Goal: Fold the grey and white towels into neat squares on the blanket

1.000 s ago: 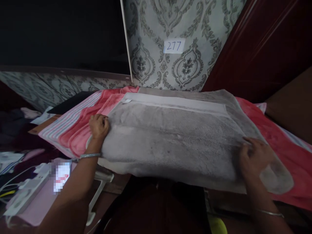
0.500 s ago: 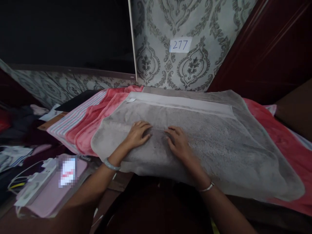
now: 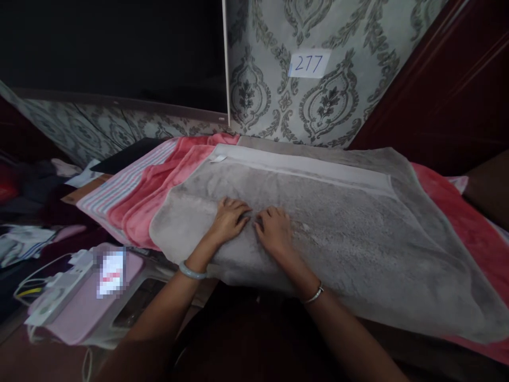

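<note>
A grey plush cloth (image 3: 350, 233) lies spread out, with a pale band (image 3: 310, 165) along its far side and a small white tag (image 3: 218, 158) at that band's left end. My left hand (image 3: 229, 218) rests on the cloth left of the middle, fingers bent a little and thumb apart. Close beside it, my right hand (image 3: 274, 228) lies on the same cloth with its fingers slightly curved. A small gap separates the two hands. Neither grips anything that I can see.
A pink and red blanket (image 3: 139, 212) with a striped edge lies beneath the cloth. At lower left are a power strip (image 3: 55, 297) and a pink case (image 3: 79, 313) with a blurred bright patch. A dark screen (image 3: 119, 53) stands behind, by a patterned wall (image 3: 254, 79).
My right hand has moved left across the cloth, nearer to my left hand. My left hand stays at about the same place on the cloth. The view has shifted slightly.
</note>
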`<state>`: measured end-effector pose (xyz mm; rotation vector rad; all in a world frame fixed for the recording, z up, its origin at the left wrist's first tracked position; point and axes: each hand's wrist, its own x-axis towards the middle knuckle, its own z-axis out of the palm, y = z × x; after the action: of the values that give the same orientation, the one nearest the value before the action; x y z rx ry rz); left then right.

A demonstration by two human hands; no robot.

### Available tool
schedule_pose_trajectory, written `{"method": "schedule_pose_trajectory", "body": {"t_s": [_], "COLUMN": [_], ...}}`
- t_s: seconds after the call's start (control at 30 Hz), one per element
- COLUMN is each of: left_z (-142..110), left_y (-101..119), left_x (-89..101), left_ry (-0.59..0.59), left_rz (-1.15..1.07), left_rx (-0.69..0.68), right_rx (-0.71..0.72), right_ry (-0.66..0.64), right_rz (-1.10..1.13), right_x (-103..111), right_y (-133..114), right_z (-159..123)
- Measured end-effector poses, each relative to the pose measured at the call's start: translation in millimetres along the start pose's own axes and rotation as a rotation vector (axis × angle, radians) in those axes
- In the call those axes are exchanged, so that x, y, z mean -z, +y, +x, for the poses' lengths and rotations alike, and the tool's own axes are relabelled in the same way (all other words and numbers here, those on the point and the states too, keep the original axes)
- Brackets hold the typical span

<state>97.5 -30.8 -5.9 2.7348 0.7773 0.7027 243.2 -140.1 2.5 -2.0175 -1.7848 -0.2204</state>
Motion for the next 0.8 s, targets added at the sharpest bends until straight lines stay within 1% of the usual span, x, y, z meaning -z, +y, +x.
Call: {"method": "schedule_pose_trajectory", "body": {"t_s": [0.1,0.23,0.4,0.67,0.8], "left_z": [0,-1,-2,-2,-3], "left_y": [0,0,-2,1,1], "left_x": [-1.1,-0.6,-2.1,-0.3,0.6], "left_ry": [-0.004,-0.005,0.008,0.007,0.009], "left_rz": [-0.009,-0.008,-0.012,-0.018,-0.014], "left_rx": [0.005,0.015,0.001,0.016,0.016], "right_rx": [-0.029,-0.044,-0.071,-0.109,-0.160], "right_ry": [-0.006,0.018,0.045,0.167,0.299], "right_rz": [-0.010,0.010,0.117,0.382,0.528], "right_x": [-3,-9,-16,-22,-22], "right_y": [-4,-4,2,10,11], "right_z": [2,5,3,1,1]}}
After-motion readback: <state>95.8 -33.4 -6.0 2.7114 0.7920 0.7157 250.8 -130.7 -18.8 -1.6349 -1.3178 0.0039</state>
